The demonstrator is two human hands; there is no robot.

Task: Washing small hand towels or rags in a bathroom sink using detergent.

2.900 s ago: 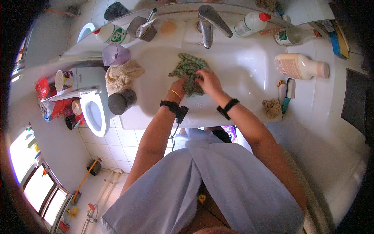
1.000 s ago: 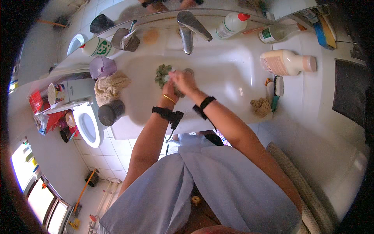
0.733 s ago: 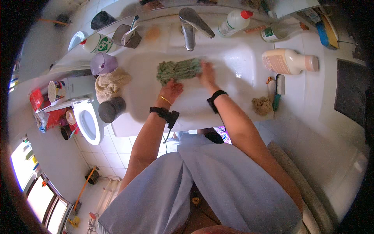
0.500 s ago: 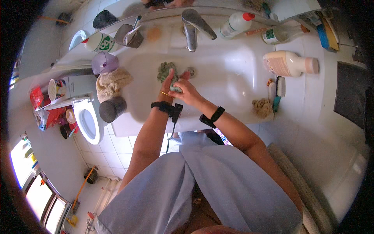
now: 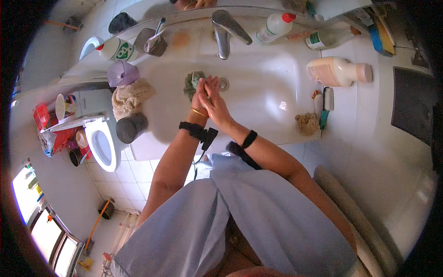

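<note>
Green cloth is in the left part of the white, smooth sink basin, crumpled into a soft, wrinkled lump, just to the left of the round metal drain. You have it beside the thumb side of your left hand, and your right hand presses against this left hand, palm turned inward. The grip of your right hand is rather flat, with fingers almost straight and close together; I cannot tell if it has hold of any fabric. The grip of your left hand is partly covered by the right one, so I cannot tell how far it is closed on the cloth.

Beyond your hands, the shiny metal faucet has a long, rounded lever. Along the left rim you have a dark cylindrical container, a beige towel of fluffy texture, and a translucent purple cup. At the far left there is a grey, squarish cup with a toothbrush in it. At the far right, a white plastic bottle carries a red cap. On the right side are a cream-coloured bottle with rounded shoulders, a white-bristled brush and a rough, brownish scrubber.
</note>
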